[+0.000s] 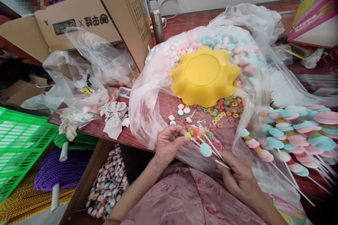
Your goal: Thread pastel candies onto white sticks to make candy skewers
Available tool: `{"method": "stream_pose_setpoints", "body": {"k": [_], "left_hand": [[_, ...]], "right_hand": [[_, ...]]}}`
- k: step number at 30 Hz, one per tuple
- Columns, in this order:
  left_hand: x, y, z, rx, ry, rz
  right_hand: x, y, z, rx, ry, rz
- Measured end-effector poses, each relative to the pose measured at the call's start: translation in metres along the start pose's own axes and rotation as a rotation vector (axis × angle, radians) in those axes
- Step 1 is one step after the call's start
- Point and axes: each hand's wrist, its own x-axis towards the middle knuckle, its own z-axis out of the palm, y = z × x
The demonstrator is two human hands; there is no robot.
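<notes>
Pale blue candy disc (205,149) is threaded on a white stick (220,163) that is pinched in the right hand (237,177), low at the table's front edge. A small yellow candy (187,135) is gripped between the left hand's (169,143) fingertips, just beside the disc. An upturned yellow bowl (203,75) is seen behind, on a candy-filled plastic bag (158,77).
</notes>
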Motion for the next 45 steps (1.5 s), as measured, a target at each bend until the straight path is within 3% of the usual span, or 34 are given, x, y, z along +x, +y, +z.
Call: {"method": "stream_pose_setpoints", "body": {"k": [4, 10, 13, 15, 20, 23, 28, 32, 35, 38, 43, 45], "left_hand": [[-0.003, 0.000, -0.002, 0.120, -0.015, 0.088], [-0.007, 0.010, 0.000, 0.756, -0.155, 0.599], [-0.011, 0.009, 0.003, 0.861, -0.248, 0.697], [-0.013, 0.006, 0.008, 0.735, -0.259, 0.581], [-0.010, 0.007, 0.027, 0.120, -0.083, 0.002], [-0.005, 0.011, 0.038, 0.096, -0.131, -0.130], [-0.007, 0.007, 0.054, 0.109, -0.253, -0.177], [-0.010, -0.003, 0.059, 0.096, -0.234, -0.229], [-0.009, -0.006, 0.058, 0.106, -0.224, -0.262], [-0.010, -0.003, 0.058, 0.191, -0.215, -0.179], [-0.007, 0.011, 0.048, 0.362, -0.344, -0.049], [0.001, 0.020, 0.032, 0.556, -0.249, 0.055]], "right_hand": [[-0.006, 0.002, 0.001, -0.038, -0.001, 0.011], [-0.010, 0.005, 0.006, -0.112, 0.010, 0.008], [-0.007, 0.003, 0.006, -0.110, 0.063, -0.043], [-0.004, 0.002, 0.005, -0.097, 0.105, -0.054], [0.001, 0.000, 0.005, -0.024, 0.132, 0.030], [0.001, 0.004, 0.007, 0.016, 0.153, 0.005], [-0.006, 0.009, 0.006, 0.037, 0.182, 0.034], [-0.009, 0.013, 0.004, 0.033, 0.203, 0.075], [-0.007, 0.019, 0.003, 0.032, 0.167, -0.002], [-0.007, 0.029, 0.002, 0.029, 0.122, -0.073], [-0.018, 0.041, 0.004, 0.003, 0.097, -0.025], [-0.023, 0.040, 0.002, -0.019, 0.169, 0.043]]}}
